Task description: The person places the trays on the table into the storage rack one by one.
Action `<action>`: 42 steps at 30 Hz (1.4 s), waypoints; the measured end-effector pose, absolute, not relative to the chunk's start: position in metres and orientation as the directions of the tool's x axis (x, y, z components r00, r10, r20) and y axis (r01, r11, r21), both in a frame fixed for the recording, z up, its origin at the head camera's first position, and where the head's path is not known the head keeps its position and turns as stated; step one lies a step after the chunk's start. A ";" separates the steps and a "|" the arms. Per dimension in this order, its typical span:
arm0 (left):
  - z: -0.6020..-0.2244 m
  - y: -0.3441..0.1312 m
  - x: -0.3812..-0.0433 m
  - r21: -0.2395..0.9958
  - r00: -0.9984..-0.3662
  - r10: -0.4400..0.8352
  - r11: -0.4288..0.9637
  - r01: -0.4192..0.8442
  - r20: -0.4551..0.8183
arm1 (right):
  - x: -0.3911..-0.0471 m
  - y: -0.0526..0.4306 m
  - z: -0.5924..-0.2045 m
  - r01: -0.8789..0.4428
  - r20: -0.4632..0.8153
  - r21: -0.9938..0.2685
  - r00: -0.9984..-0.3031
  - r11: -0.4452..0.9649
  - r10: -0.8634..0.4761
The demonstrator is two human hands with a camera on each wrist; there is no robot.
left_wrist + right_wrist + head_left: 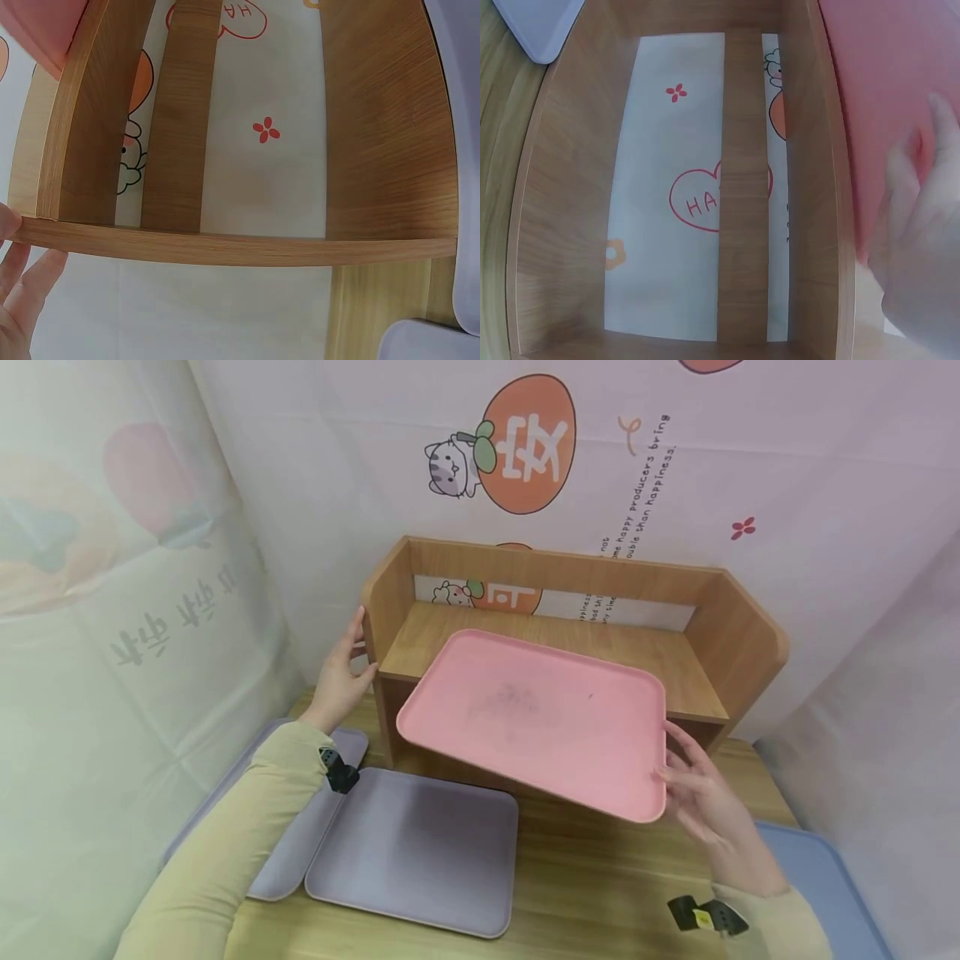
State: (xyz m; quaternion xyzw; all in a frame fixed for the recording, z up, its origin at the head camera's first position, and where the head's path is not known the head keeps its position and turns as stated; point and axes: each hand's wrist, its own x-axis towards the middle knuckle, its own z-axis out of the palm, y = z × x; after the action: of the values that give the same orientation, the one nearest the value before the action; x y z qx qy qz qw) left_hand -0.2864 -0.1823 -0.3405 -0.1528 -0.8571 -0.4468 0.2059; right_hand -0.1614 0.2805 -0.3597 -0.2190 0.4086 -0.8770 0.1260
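Observation:
A pink tray [555,735] is held tilted in front of the upper shelf of a wooden desk rack [637,652]. My right hand [701,789] grips its right short edge, thumb over the rim and fingers beneath; in the right wrist view the same hand [922,202] is at the pink tray [885,67]. At the rack's left side panel my left hand [345,677] holds the front edge between thumb and fingers. The left wrist view shows those fingers [34,281] against the panel's edge [225,246], beside the lower compartment, which holds nothing visible.
Two grey-purple trays lie on the wooden table: one flat in front of the rack [420,852], another further left [300,835], partly under my left arm. A blue tray [817,877] lies at the right, partly behind my right forearm. Printed cloth [337,468] hangs around the table.

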 end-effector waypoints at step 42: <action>-0.338 -0.177 -0.282 0.698 -0.873 0.061 0.576 0.426 0.483 | -0.161 0.143 -0.340 -0.014 -0.075 -0.839 -0.987 -0.544 0.142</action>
State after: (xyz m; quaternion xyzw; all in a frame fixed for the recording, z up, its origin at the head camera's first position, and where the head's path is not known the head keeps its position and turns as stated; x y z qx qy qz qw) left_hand -0.2824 -0.1773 -0.3381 -0.1413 -0.8628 -0.4384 0.2082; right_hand -0.1611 0.1429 -0.3401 0.0672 0.4753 -0.8761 -0.0446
